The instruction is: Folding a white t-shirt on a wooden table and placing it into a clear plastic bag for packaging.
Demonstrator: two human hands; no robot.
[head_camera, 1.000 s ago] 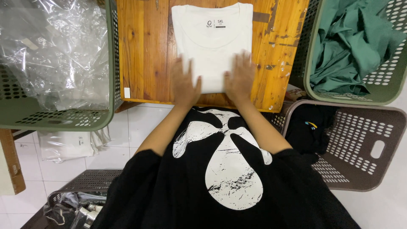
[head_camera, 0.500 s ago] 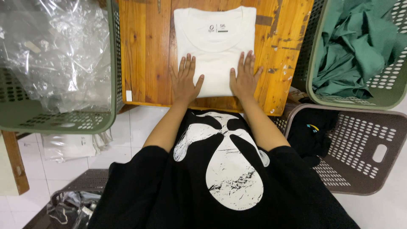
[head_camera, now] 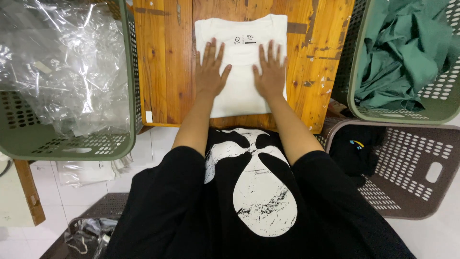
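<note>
On wooden table (head_camera: 163,62), folded white tee (head_camera: 242,43) under both palms, left hand (head_camera: 209,69) & right hand (head_camera: 270,72) flat, fingers spread, gripping nothing

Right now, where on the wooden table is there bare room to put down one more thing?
The bare patches of the wooden table are the wide strip between the folded white T-shirt and the green basket of clear plastic bags, and a narrower strip between the shirt and the green basket of green cloth. The middle is crowded: left hand and right hand press flat on the shirt.
</note>
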